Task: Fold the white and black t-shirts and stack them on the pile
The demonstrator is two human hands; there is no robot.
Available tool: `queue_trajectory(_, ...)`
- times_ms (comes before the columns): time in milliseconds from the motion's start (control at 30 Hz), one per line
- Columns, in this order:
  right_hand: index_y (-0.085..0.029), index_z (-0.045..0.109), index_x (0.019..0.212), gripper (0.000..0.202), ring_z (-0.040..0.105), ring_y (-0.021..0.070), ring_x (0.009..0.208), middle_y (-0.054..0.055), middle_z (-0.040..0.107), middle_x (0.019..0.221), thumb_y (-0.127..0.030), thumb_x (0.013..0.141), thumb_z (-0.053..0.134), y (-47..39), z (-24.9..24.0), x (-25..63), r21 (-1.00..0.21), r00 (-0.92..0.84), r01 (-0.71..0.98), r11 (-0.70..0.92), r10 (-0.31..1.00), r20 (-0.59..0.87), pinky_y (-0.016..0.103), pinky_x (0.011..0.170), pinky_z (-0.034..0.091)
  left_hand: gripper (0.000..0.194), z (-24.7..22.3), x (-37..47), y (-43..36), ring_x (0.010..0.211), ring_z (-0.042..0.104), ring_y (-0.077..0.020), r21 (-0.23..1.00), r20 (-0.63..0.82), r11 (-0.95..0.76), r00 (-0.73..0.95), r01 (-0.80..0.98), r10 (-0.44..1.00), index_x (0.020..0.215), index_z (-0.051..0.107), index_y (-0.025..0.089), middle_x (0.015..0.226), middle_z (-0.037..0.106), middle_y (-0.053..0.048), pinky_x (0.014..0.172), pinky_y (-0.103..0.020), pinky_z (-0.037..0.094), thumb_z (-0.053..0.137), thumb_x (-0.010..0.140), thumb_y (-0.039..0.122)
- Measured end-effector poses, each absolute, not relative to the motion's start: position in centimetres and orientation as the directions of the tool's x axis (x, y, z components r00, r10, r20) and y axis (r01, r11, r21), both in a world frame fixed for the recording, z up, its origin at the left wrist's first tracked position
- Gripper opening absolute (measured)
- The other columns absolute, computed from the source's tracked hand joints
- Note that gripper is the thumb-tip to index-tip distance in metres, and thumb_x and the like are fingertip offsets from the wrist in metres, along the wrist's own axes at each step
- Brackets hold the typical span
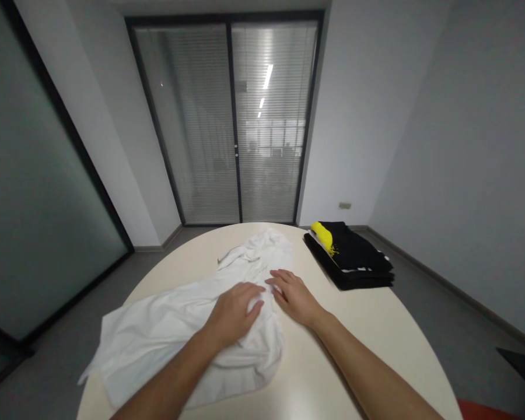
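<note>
A white garment (166, 315) lies rumpled across the left and middle of the round table (332, 350), and one end hangs over the left edge. My left hand (238, 309) rests over its middle, thumb apart from the slightly bent fingers. Close beside it, my right hand (294, 294) is at the garment's right edge with its fingers spread and the fingertips on or just over the cloth. Neither hand visibly grips the fabric. The garment's exact kind cannot be made out.
A stack of folded black clothes (359, 251) with a yellow print (322, 235) stands at the table's far right. Behind the table is a glass door (234, 122) with blinds. Something red (481, 410) shows at the lower right, below the table edge.
</note>
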State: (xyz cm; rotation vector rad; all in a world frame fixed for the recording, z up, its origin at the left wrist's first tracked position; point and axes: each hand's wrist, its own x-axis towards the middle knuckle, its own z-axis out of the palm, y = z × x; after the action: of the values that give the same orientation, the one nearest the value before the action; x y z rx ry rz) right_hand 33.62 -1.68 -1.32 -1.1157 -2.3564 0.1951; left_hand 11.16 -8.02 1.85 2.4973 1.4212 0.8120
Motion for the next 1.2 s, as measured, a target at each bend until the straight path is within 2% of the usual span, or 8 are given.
queue_trajectory(167,-0.022,0.069,0.100,0.022,0.054,0.0238,0.127,0.010,0.063,0.134,-0.024,0.101,0.046,-1.6,-1.4,34.1,-0.397,-0.520,0.641,0.657,0.752,0.405,0.043,0.107,0.044,0.040,-0.7,8.5,-5.1,0.134,0.049,-0.0274,0.278,0.388,-0.346,0.225,0.896,0.894,0.133,0.064,0.020,0.145,0.056,-0.012,0.114,-0.045,0.038,0.050,0.100,0.036)
queue_trajectory(367,-0.020,0.057,0.135,0.041,0.059,0.0241,0.119,0.012,0.065,0.130,-0.020,0.094,0.054,-1.5,-1.8,34.3,-0.412,-0.471,0.700,0.584,0.810,0.349,0.039,0.103,0.045,0.026,-1.2,8.3,-4.6,0.115,0.059,-0.0254,0.252,0.377,-0.393,0.285,0.884,0.881,0.116,0.069,0.019,0.118,0.070,-0.009,0.104,-0.040,0.044,0.052,0.098,0.027)
queue_trajectory(467,-0.021,0.060,0.132,0.037,0.059,0.0241,0.115,0.011,0.066,0.121,-0.022,0.095,0.053,-1.7,-1.4,33.8,-0.354,-0.450,0.755,0.552,0.829,0.332,0.036,0.099,0.044,0.020,-0.9,8.7,-4.9,0.104,0.062,-0.0255,0.261,0.383,-0.452,0.338,0.853,0.860,0.098,0.071,0.019,0.101,0.072,-0.008,0.097,-0.040,0.046,0.052,0.097,0.025)
queue_trajectory(633,-0.018,0.066,0.102,0.020,0.059,0.0225,0.101,0.010,0.066,0.101,-0.022,0.098,0.047,-2.0,-0.4,33.7,-0.301,-0.429,0.800,0.519,0.845,0.318,0.032,0.088,0.043,0.027,-0.2,9.5,-5.7,0.100,0.065,-0.0246,0.359,0.496,-0.482,0.274,0.799,0.824,0.100,0.067,0.020,0.100,0.072,-0.008,0.094,-0.038,0.047,0.044,0.101,0.033)
queue_trajectory(833,-0.021,0.054,0.105,0.021,0.059,0.0193,0.078,0.005,0.066,0.087,-0.033,0.103,0.037,-2.1,1.0,34.8,-0.459,-0.259,0.802,0.382,0.915,0.309,0.028,0.068,0.036,0.029,0.5,9.2,-5.5,0.080,0.070,-0.0218,0.575,0.452,-0.296,0.005,0.763,0.892,0.101,0.064,0.023,0.087,0.073,-0.003,0.076,-0.031,0.050,0.042,0.102,0.044)
queue_trajectory(933,-0.023,0.054,0.107,0.024,0.057,0.0189,0.067,0.001,0.064,0.076,-0.040,0.103,0.037,-2.2,1.5,35.0,-0.489,-0.230,0.793,0.362,0.923,0.310,0.027,0.063,0.032,0.022,1.0,9.0,-5.6,0.085,0.069,-0.0211,0.570,0.513,-0.275,-0.073,0.774,0.855,0.106,0.063,0.023,0.097,0.073,-0.004,0.080,-0.032,0.051,0.050,0.097,0.039)
queue_trajectory(1067,-0.023,0.058,0.101,0.018,0.059,0.0182,0.072,0.002,0.067,0.081,-0.038,0.100,0.047,-3.3,1.9,34.1,-0.506,-0.343,0.705,0.497,0.863,0.370,0.027,0.067,0.037,0.050,1.4,10.1,-6.7,0.123,0.058,-0.0265,0.312,0.639,-0.515,0.224,0.798,0.736,0.137,0.052,0.022,0.137,0.061,-0.010,0.107,-0.040,0.043,0.061,0.091,0.037)
queue_trajectory(1200,-0.023,0.060,0.109,0.016,0.062,0.0193,0.089,0.005,0.069,0.097,-0.027,0.094,0.056,-4.9,2.3,32.7,-0.485,-0.592,0.496,0.720,0.689,0.418,0.029,0.079,0.045,0.052,0.4,11.4,-7.3,0.125,0.057,-0.0263,0.257,0.565,-0.630,0.414,0.733,0.713,0.141,0.051,0.022,0.137,0.063,-0.010,0.108,-0.042,0.043,0.062,0.091,0.033)
